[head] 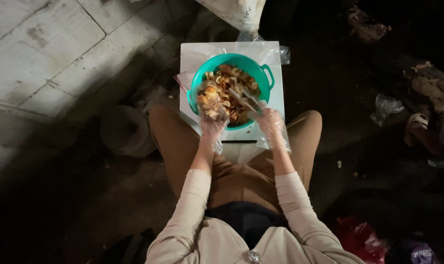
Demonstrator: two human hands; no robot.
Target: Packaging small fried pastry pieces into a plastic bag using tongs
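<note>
Two gloved hands, left hand (pixel 213 122), right hand (pixel 270 122), snacks (pixel 234 90) indistinct

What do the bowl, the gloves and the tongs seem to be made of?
Bowl: likely plastic; even teal colour, moulded side handle, dull sheen.
Gloves on left hand and right hand: thin clear plastic film; loose, wrinkled, see-through.
Tongs: probably metal; thin, grey, reflective, though blurred.

Pale concrete blocks (pixel 51 54) fill the upper left of the frame. A round dark lump (pixel 126 131) sits left of centre. At right, a crumpled clear wrapper (pixel 385 107) lies on the dark ground, and a red plastic bag (pixel 361 239) shows at lower right.
</note>
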